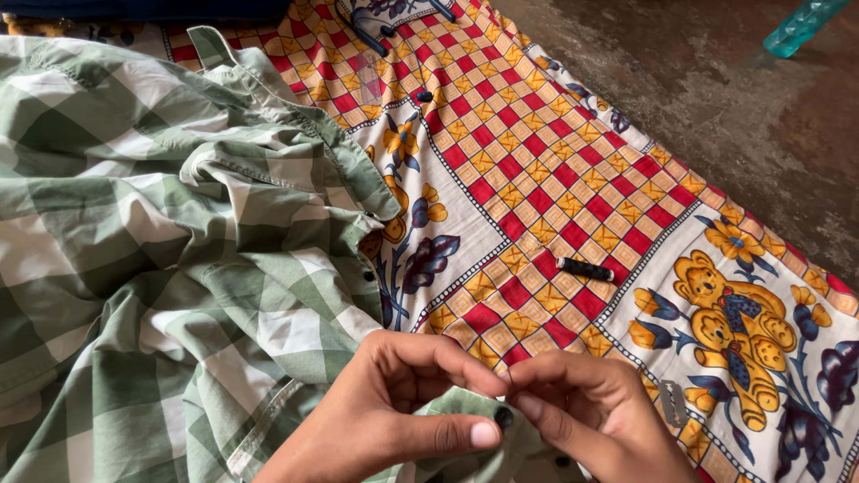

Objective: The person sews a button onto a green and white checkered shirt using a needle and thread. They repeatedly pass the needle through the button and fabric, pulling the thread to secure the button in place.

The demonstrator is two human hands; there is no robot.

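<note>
A green and white checked shirt [152, 241] lies crumpled over the left half of the view. My left hand [394, 411] pinches a piece of the shirt's edge at the bottom centre, beside a small black button [504, 417]. My right hand [591, 411] meets it fingertip to fingertip just above the button; its fingers are pinched together, and whether they hold a needle or thread is too small to tell.
A patterned sheet [555, 161] with red and yellow squares, flowers and a teddy bear covers the surface. A black thread spool [586, 268] lies on it, with a razor blade [674, 402] near my right hand. Bare grey floor [743, 98] and a teal bottle [801, 25] lie upper right.
</note>
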